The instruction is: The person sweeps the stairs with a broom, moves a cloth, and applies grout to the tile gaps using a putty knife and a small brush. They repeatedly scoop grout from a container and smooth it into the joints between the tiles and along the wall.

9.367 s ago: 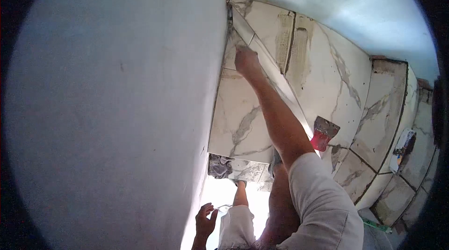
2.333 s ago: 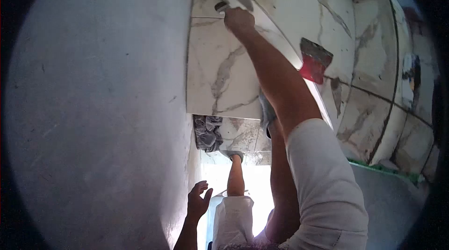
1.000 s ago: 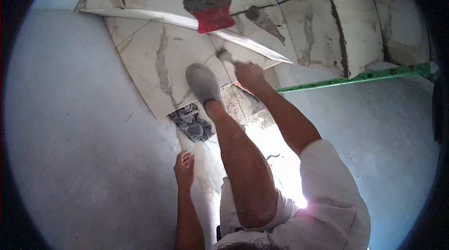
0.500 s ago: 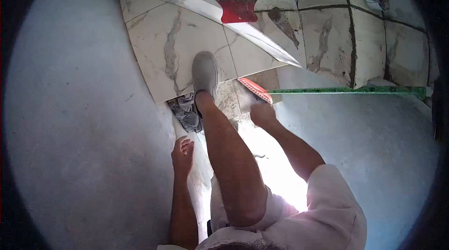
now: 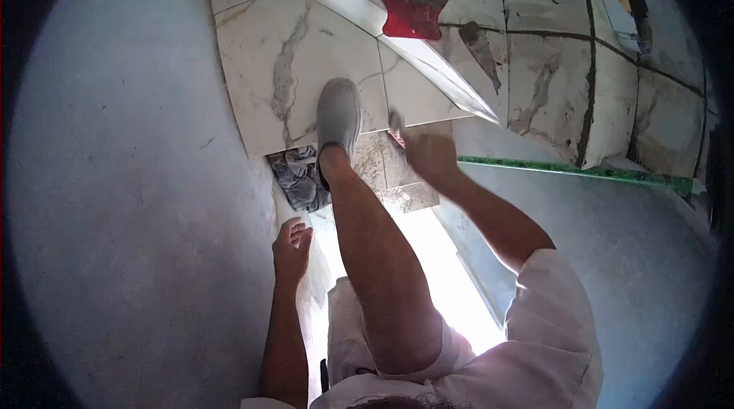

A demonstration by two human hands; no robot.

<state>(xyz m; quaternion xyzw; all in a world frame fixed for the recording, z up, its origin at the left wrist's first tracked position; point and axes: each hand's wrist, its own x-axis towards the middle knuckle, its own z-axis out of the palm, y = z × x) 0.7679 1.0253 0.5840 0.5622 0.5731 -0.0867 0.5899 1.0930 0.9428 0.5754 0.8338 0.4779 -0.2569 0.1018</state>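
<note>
My right hand [image 5: 430,153] reaches forward beside my shoe, fingers closed, at the edge of the marble-patterned tile. A small grey blurred thing [image 5: 395,120] sticks out past its fingers; I cannot make out what it is. Part of an orange-red object [image 5: 396,137] shows beside the hand, mostly hidden by it. My left hand [image 5: 292,247] hangs low beside my leg, with fingers loosely curled and apart, holding nothing. My grey shoe [image 5: 339,115] stands on the tiled step [image 5: 252,65]. Crumpled dark grey cloth [image 5: 297,180] lies by the heel.
A red scraper [image 5: 413,15] with a mortar-caked edge lies on the upper tiles beside a white edge strip [image 5: 443,76]. A mortar-stained pointed tool [image 5: 482,57] is nearby. A long green strip [image 5: 566,167] runs right. A white-and-dark object [image 5: 623,4] lies upper right.
My right hand has moved forward and now covers most of the orange-red object. The view has shifted slightly, showing more of the upper right. My left hand stays low, much as before.
</note>
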